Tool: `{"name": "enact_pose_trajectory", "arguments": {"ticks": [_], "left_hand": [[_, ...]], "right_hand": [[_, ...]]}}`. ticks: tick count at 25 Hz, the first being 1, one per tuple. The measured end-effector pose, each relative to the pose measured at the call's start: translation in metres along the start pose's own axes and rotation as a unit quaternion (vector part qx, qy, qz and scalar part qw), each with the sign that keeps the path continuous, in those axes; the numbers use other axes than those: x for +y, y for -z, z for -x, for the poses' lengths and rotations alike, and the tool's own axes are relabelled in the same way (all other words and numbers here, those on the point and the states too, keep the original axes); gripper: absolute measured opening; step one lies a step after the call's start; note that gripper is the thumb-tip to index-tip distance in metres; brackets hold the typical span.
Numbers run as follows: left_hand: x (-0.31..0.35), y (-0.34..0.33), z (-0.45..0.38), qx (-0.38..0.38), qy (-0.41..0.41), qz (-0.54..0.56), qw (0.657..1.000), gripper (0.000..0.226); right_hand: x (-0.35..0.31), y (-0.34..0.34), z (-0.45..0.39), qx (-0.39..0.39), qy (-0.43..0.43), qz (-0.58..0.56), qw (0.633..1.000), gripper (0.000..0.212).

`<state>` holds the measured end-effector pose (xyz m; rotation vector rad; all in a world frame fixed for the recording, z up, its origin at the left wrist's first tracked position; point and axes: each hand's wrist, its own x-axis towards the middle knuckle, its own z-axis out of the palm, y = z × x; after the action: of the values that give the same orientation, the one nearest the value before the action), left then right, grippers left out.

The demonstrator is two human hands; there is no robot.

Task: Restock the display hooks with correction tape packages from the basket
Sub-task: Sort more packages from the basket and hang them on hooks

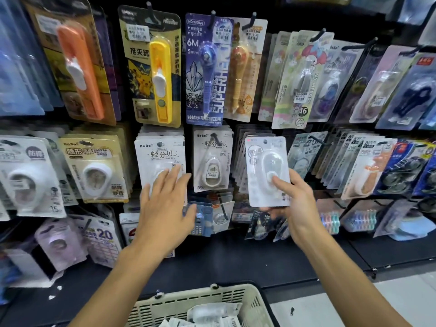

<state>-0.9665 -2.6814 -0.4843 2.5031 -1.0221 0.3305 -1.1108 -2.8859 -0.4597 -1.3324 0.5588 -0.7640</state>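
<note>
Right hand: the right hand point(291, 197) is raised in front of the display at middle-row height, forearm bare and slanting up from the lower right; its grip is closed on a white correction tape package with a clear blister point(267, 171), thumb pressed on the front of the blister, the other fingers behind the card.

Held package: upright, face toward me, in front of a stack of similar cards on the middle row, its top edge near their hook (whether the hole is on the hook I cannot tell).

Left hand: the left hand point(165, 204) is stretched forward, palm toward the display, fingers straight and spread, holding nothing; the fingertips point(175, 169) rest on the lower part of a white BoBo correction tape pack hanging on its hook point(160, 156).

Neighbouring stock: between the two hands hangs another white BoBo pack with an oval tape dispenser point(212, 159); above it, a tall blue SUPERHERO pen-type tape card point(205, 67) and a yellow push-clip card with a cartoon figure point(151, 67).

Basket: a cream slotted plastic basket point(257, 303) sits low at the bottom edge, between the forearms, with more white packages point(212, 312) lying loose inside.

Shelving: black display wall with black metal hooks point(318, 36), cards packed closely row on row.
</note>
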Motion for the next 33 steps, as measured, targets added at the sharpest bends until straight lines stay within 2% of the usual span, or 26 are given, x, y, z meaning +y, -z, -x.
{"name": "enact_pose_trajectory", "arguments": {"ticks": [2,7,10,12,14,16,21,24,27,28,29,30,31,32,33], "left_hand": [[-0.008,-0.006,0.000,-0.026,0.008,-0.040,0.999,0.072],[-0.009,-0.011,0.000,-0.020,-0.004,-0.028,0.999,0.076],[-0.011,-0.011,-0.001,-0.025,-0.004,-0.025,0.999,0.078],[-0.011,-0.011,-0.002,-0.031,-0.003,-0.021,0.999,0.078],[-0.011,-0.010,-0.002,-0.032,-0.005,-0.023,0.999,0.078],[-0.014,-0.010,-0.002,-0.034,-0.013,-0.024,0.999,0.077],[-0.026,-0.009,-0.003,-0.038,-0.048,-0.022,0.998,0.078],[-0.030,-0.008,0.005,0.016,-0.077,0.002,0.997,0.070],[-0.036,-0.016,0.030,0.117,-0.072,0.035,0.990,0.047],[-0.041,-0.026,0.043,0.120,-0.068,0.039,0.990,0.037],[-0.047,-0.037,0.055,0.082,-0.067,0.044,0.993,0.031],[-0.056,-0.051,0.074,-0.007,-0.059,0.045,0.997,0.029],[-0.065,-0.069,0.096,-0.129,-0.047,0.030,0.990,0.031],[-0.075,-0.086,0.122,-0.245,-0.037,0.004,0.969,0.034],[-0.086,-0.103,0.150,-0.339,-0.023,-0.021,0.940,0.037]], "right_hand": [[0.004,0.010,-0.003,0.023,0.009,0.007,1.000,0.022],[0.013,0.023,-0.009,0.014,-0.020,0.000,1.000,0.023],[0.028,0.021,-0.013,0.053,-0.055,0.003,0.997,0.023],[0.036,0.012,-0.023,0.063,-0.107,0.004,0.992,0.040],[0.040,0.002,-0.042,0.060,-0.138,0.012,0.989,0.070],[0.039,-0.012,-0.067,0.076,-0.153,0.024,0.985,0.081],[0.033,-0.043,-0.119,0.103,-0.169,0.008,0.980,0.062],[0.040,-0.046,-0.118,0.113,-0.206,0.014,0.972,0.058],[0.080,-0.044,-0.077,0.133,-0.151,0.072,0.977,0.025],[0.100,-0.044,-0.054,0.120,-0.110,0.094,0.982,0.013],[0.121,-0.044,-0.030,0.089,-0.072,0.126,0.985,0.010],[0.147,-0.044,-0.001,0.042,-0.049,0.178,0.982,0.013],[0.175,-0.043,0.024,-0.025,-0.020,0.259,0.965,0.014],[0.202,-0.039,0.050,-0.116,0.023,0.385,0.915,0.012],[0.229,-0.029,0.073,-0.229,0.062,0.524,0.818,0.012]]}}
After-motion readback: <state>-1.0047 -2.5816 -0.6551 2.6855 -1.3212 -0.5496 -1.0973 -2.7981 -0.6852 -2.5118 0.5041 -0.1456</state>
